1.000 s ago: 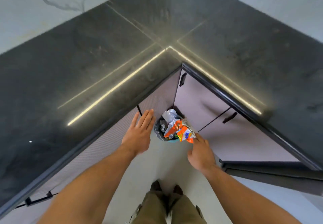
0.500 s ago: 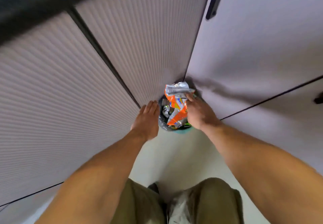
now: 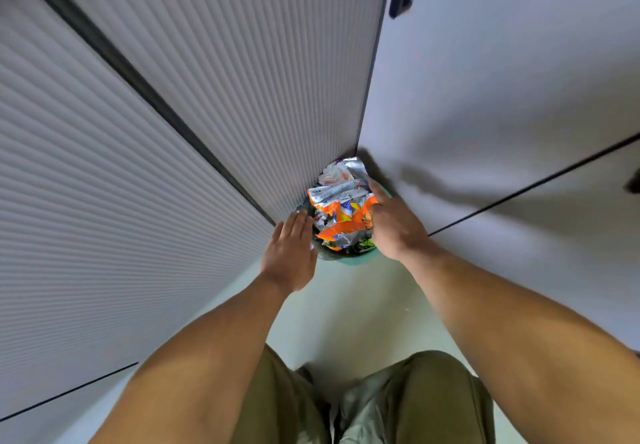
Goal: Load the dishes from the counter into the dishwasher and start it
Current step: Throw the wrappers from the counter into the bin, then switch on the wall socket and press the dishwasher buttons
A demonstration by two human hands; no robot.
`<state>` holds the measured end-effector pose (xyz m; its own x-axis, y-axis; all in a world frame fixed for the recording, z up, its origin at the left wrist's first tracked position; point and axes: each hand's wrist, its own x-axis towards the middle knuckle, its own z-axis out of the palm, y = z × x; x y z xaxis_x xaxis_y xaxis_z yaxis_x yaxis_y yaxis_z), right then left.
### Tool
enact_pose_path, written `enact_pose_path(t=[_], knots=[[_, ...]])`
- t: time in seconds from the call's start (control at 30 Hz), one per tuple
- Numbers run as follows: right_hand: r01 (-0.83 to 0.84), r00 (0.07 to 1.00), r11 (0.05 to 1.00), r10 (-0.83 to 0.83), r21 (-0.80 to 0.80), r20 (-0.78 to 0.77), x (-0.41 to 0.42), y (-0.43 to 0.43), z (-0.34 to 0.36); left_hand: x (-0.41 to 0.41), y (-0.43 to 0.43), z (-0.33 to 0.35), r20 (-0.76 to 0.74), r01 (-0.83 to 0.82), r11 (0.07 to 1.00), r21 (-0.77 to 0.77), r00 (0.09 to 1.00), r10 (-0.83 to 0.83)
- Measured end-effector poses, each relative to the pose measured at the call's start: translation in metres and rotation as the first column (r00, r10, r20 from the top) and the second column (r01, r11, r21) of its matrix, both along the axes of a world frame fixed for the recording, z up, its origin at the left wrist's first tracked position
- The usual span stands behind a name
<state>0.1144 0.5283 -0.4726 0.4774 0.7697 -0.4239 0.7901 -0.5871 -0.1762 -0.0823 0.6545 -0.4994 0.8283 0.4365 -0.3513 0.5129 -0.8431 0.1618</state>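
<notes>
Head view: orange foil wrapper [image 3: 341, 217], light, crinkly, springy, is pressed into the full bin [image 3: 349, 257] in the cabinet corner by the right hand [image 3: 394, 227], best pushed mid-panel; left hand [image 3: 291, 253] flat, open, empty; no dishes or dishwasher seen.

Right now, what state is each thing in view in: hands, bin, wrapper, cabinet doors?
Left hand: open, flat, beside the bin, holding nothing.
Right hand: pressing on the wrapper.
Wrapper: crumpled, on top of the rubbish.
Bin: overfull, rubbish above the rim.
Ribbed door: shut.
Smooth door: shut.
</notes>
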Motion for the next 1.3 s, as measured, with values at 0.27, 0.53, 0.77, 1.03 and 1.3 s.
enact_pose_path(t=[0.27,0.53,0.77,1.03,1.3], knots=[[0.143,0.989,0.989,-0.142,0.034,-0.049,-0.05,-0.066,0.148,0.003,-0.045,0.165,-0.096,0.099,0.995,-0.026,0.99,-0.101],[0.407,0.913,0.91,-0.403,0.074,-0.071,-0.123,-0.159,0.327,0.003,-0.124,0.347,-0.073,0.479,0.878,0.002,0.876,-0.477],[0.74,0.669,0.654,-0.74,0.161,-0.069,-0.187,-0.22,0.397,-0.002,-0.182,0.42,-0.007,0.643,0.765,0.042,0.766,-0.643],[0.95,0.128,0.073,-0.978,0.304,-0.165,-0.238,-0.277,0.431,0.0,-0.255,0.443,0.069,0.832,0.546,0.099,0.542,-0.838],[0.918,-0.092,-0.171,-0.97,0.358,-0.226,-0.237,-0.367,0.439,0.013,-0.346,0.451,0.095,0.875,0.473,0.105,0.465,-0.88]])
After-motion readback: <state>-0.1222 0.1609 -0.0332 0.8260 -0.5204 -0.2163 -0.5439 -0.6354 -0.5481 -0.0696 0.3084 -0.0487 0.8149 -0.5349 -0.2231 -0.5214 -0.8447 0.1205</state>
